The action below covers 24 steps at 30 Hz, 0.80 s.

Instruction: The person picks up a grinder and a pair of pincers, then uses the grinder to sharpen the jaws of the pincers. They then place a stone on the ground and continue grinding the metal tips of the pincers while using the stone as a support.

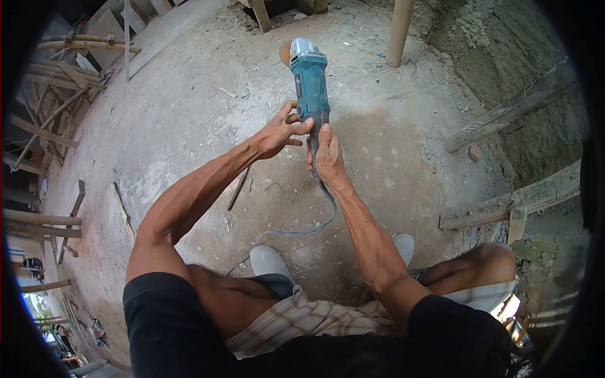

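Note:
An angle grinder (312,88) with a teal body and silver head is held out in front of me, its head pointing away. Beside that head an orange-brown disc (285,54) shows in part. My right hand (329,157) is closed around the dark rear handle, thumb along the top. From the left side, my left hand (276,137) grips the grinder loosely where body and handle meet, its thumb over the tool and its fingers partly hidden. A power cord (331,201) leaves the handle's rear and curves across the floor towards my feet.
Dusty concrete floor (189,101) surrounds me. Wooden posts (401,31) and boards (485,213) stand or lean at the right. Bamboo poles and timber (57,82) are piled at the left. A thin stick (238,189) lies near my left forearm.

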Each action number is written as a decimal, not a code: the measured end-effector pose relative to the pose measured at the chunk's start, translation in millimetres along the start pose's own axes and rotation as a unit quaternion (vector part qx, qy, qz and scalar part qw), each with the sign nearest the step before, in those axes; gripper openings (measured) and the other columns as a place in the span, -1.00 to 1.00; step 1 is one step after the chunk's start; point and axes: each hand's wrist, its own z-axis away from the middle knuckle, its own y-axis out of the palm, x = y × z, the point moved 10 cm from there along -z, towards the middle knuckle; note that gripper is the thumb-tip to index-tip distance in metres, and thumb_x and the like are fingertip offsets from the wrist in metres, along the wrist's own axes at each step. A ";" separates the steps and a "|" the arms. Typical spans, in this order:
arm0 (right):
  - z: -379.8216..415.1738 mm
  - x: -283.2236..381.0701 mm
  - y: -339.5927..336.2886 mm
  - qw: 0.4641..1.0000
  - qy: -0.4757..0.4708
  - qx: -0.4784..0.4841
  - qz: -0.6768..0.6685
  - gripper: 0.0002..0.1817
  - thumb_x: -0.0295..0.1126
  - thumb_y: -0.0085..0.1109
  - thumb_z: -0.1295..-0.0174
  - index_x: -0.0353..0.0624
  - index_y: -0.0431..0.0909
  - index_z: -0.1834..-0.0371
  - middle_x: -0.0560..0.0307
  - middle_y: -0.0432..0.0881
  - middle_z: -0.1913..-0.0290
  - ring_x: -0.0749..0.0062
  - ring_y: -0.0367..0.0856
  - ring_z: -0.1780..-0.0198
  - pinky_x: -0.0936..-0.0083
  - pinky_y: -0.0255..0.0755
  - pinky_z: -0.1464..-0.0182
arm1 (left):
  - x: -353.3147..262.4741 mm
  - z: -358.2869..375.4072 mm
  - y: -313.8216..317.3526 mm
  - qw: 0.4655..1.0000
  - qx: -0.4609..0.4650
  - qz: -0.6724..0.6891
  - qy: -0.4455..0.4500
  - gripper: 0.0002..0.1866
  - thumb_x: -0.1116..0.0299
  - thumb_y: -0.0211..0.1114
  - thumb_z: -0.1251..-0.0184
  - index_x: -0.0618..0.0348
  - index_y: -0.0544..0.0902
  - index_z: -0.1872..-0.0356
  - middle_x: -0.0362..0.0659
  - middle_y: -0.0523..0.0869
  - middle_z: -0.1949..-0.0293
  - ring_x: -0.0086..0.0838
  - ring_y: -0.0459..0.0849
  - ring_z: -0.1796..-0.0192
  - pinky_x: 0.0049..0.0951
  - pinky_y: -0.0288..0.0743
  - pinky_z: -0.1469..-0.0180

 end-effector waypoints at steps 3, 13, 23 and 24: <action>3.5 1.2 5.8 0.992 0.017 0.019 -0.121 -0.26 0.31 -0.49 -0.44 -0.22 0.42 0.17 0.26 0.37 0.69 0.55 0.43 0.69 0.57 0.34 0.66 | 0.7 11.0 15.4 0.998 0.065 -0.012 0.020 0.22 -0.01 0.54 -0.03 -0.09 -0.20 -0.54 0.12 0.02 -0.50 0.09 0.07 -0.50 0.39 0.10 -0.41; 9.1 4.3 5.6 0.982 0.039 0.013 -0.184 -0.27 0.33 -0.47 -0.42 -0.17 0.39 0.14 0.32 0.36 0.70 0.63 0.39 0.73 0.65 0.35 0.73 | 3.2 5.3 21.0 1.000 0.012 -0.023 0.011 0.05 0.37 0.38 -0.14 -0.08 -0.17 -0.55 0.08 0.10 -0.48 0.05 0.46 -0.29 0.32 0.34 -0.32; 14.5 -8.5 5.4 0.983 0.037 0.021 -0.177 -0.24 0.31 -0.47 -0.43 -0.17 0.50 0.37 0.28 0.38 0.72 0.60 0.39 0.72 0.62 0.32 0.67 | 10.2 -3.3 11.9 0.999 0.032 -0.023 -0.029 0.03 0.13 0.46 -0.15 0.02 -0.09 -0.49 0.05 0.31 -0.29 -0.10 0.53 -0.21 0.25 0.19 -0.40; 16.3 -5.5 5.9 0.985 0.032 0.013 -0.169 -0.22 0.32 -0.49 -0.43 -0.18 0.51 0.37 0.28 0.38 0.73 0.60 0.39 0.73 0.62 0.32 0.67 | 5.7 -4.1 13.8 1.000 0.020 0.003 -0.020 0.13 0.07 0.53 -0.05 0.16 -0.11 -0.48 0.20 0.26 -0.29 0.07 0.40 -0.30 0.34 0.07 -0.42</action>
